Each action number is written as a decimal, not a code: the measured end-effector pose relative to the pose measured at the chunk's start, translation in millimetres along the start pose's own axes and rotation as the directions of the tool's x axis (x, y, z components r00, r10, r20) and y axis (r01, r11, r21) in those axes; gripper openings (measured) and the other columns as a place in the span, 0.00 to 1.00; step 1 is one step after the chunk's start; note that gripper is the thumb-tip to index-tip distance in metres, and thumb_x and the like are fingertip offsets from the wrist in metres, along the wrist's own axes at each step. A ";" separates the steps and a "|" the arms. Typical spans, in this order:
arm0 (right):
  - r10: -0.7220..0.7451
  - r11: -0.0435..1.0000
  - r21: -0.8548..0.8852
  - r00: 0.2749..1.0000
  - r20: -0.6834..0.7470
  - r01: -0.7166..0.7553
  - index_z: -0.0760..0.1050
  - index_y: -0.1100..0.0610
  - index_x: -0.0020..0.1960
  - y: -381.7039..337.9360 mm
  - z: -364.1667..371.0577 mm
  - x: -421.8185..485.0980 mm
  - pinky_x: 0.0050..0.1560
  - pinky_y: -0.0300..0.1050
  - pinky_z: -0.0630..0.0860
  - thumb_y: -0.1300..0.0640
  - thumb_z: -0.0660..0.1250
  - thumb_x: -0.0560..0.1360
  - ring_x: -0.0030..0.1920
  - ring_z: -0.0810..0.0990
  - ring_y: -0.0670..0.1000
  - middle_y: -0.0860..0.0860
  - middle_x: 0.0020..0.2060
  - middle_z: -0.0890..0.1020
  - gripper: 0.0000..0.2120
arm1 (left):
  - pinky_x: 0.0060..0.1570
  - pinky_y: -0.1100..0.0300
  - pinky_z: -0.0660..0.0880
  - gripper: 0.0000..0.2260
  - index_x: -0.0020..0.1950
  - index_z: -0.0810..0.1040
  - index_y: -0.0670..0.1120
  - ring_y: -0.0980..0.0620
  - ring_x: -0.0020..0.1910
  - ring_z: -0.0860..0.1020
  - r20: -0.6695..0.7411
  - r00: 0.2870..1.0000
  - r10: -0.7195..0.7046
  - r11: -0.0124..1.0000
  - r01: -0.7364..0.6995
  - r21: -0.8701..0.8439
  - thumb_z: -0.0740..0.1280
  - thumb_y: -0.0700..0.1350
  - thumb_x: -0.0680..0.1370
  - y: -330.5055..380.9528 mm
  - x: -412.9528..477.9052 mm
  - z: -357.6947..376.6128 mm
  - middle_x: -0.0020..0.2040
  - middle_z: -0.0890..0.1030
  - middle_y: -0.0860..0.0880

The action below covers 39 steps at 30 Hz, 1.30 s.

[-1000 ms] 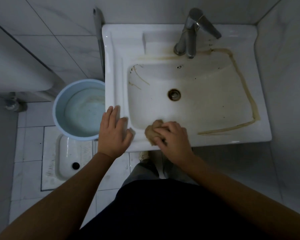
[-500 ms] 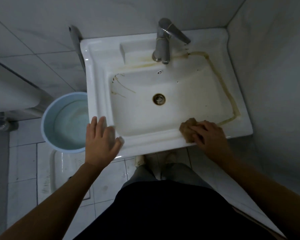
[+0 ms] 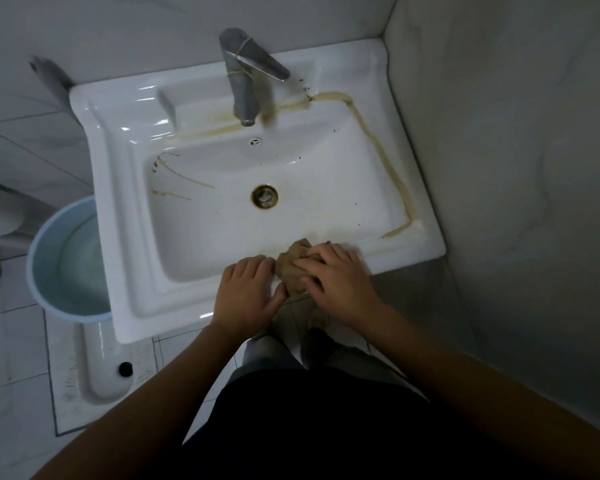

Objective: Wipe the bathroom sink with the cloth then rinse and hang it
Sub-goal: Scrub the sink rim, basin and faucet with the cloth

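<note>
Your cloth [image 3: 293, 271] has come back from the sink's [image 3: 125, 202] front right corner to the middle of the front rim, bunched under your right hand [image 3: 336, 282], whose fingers press down on it. Your left hand [image 3: 246, 292] has slid over to touch it, fingers together and flat on the rim. The brown line [image 3: 378, 147] along the right edge looks unwiped, so wiping is only partly done.

Both forearms reach forward; the left hand [image 3: 248, 294] lies flat, fingers together, and the right hand [image 3: 336, 282] presses down, fingers spread.
</note>
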State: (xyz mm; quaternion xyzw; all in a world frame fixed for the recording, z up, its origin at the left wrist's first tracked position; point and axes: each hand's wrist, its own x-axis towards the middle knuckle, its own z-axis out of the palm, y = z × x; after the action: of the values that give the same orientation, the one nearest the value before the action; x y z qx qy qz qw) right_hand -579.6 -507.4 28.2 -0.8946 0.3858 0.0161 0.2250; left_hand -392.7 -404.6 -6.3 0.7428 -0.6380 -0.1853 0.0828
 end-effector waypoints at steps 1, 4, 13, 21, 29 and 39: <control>-0.007 1.000 -0.002 1.000 -0.012 0.007 0.77 0.47 0.66 12.4 -4.1 -3.5 0.61 0.51 0.70 0.47 0.61 0.79 0.61 0.72 0.51 0.48 0.61 0.76 0.18 | 0.60 0.51 0.71 0.21 0.65 0.74 0.48 0.46 0.60 0.77 -0.010 1.000 0.002 1.000 -0.002 0.020 0.57 0.61 0.80 0.0 -0.5 2.2 0.62 0.80 0.48; 0.093 0.995 -0.036 0.994 -0.054 -0.095 0.77 0.48 0.65 62.8 -22.1 -13.5 0.61 0.52 0.68 0.48 0.61 0.79 0.60 0.73 0.52 0.48 0.60 0.76 0.17 | 0.60 0.50 0.70 0.21 0.66 0.73 0.48 0.46 0.61 0.76 -0.029 0.999 0.027 0.996 -0.024 0.080 0.57 0.60 0.80 -4.2 -1.1 7.4 0.63 0.79 0.48; 0.290 0.952 -0.055 0.942 -0.169 -0.302 0.80 0.53 0.59 99.8 -35.5 -19.4 0.62 0.56 0.69 0.53 0.64 0.78 0.60 0.74 0.56 0.53 0.58 0.77 0.13 | 0.55 0.51 0.71 0.20 0.64 0.74 0.48 0.46 0.58 0.77 -0.110 0.994 0.017 0.994 -0.005 0.109 0.58 0.60 0.80 -4.6 0.6 16.6 0.60 0.81 0.48; 0.033 0.999 0.019 0.998 -0.056 -0.032 0.77 0.49 0.64 32.0 -11.3 -8.6 0.61 0.54 0.68 0.51 0.62 0.78 0.61 0.72 0.54 0.49 0.60 0.76 0.16 | 0.53 0.52 0.72 0.21 0.63 0.75 0.47 0.45 0.55 0.78 -0.101 0.995 -0.001 0.992 0.014 0.125 0.57 0.60 0.79 -0.2 0.7 15.0 0.59 0.82 0.47; 0.206 0.974 -0.067 0.969 -0.140 -0.216 0.77 0.50 0.65 109.6 -43.2 -17.4 0.63 0.53 0.69 0.51 0.65 0.78 0.63 0.71 0.54 0.51 0.62 0.75 0.17 | 0.53 0.51 0.73 0.22 0.63 0.75 0.46 0.44 0.56 0.79 -0.072 0.997 -0.018 0.992 0.027 0.126 0.57 0.59 0.79 3.6 0.9 11.0 0.59 0.82 0.46; 0.227 0.970 -0.033 0.950 -0.215 -0.240 0.81 0.57 0.62 130.8 -53.6 -2.6 0.65 0.55 0.71 0.61 0.69 0.74 0.64 0.73 0.59 0.56 0.61 0.77 0.16 | 0.54 0.49 0.72 0.22 0.59 0.76 0.47 0.43 0.53 0.78 -0.059 0.994 -0.094 0.994 0.098 0.057 0.58 0.62 0.77 15.1 11.9 3.4 0.54 0.82 0.47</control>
State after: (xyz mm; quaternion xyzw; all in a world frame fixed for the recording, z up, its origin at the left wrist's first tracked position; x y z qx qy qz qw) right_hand -680.4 -606.5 25.8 -0.8456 0.5098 -0.0403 0.1532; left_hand -406.4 -418.4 -6.0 0.7797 -0.6042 -0.1487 0.0695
